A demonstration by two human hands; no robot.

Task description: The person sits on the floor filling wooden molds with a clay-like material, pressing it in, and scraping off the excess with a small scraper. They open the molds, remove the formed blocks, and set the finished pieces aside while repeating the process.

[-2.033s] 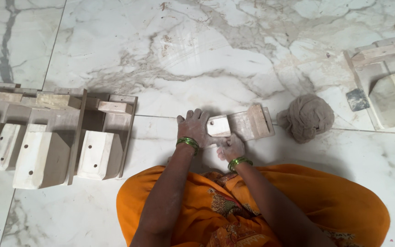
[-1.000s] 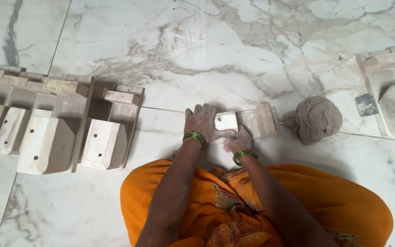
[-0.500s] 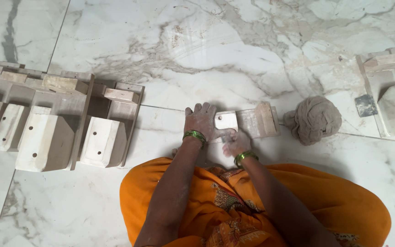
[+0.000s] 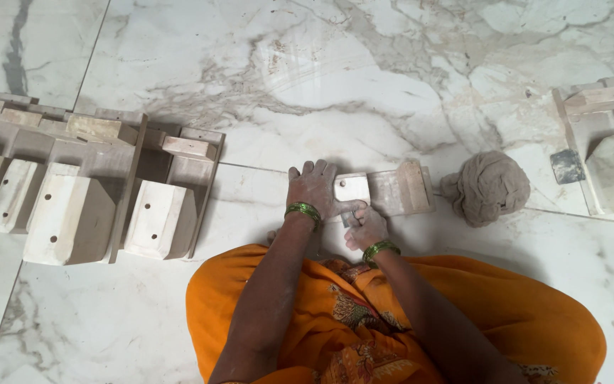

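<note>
A small wooden mould [image 4: 392,190] lies on the marble floor in front of my knees. My left hand [image 4: 314,189] lies flat against its left end, fingers spread over a pale block [image 4: 353,189] in it. My right hand [image 4: 365,226] is curled at the mould's near edge, fingers pressing on it; what it holds is hidden. Both hands are dusty with clay and wear green bangles. A lump of grey-brown clay [image 4: 488,186] sits just right of the mould, untouched.
Several wooden moulds with pale blocks [image 4: 94,192] stand in a row at the left. More wooden moulds [image 4: 605,156] and a small dark scraper [image 4: 568,166] lie at the right edge. My orange garment [image 4: 392,327] fills the bottom middle.
My left hand has slid a little onto the pale block. My right hand stays at the mould's near edge. The camera view has shifted slightly.
</note>
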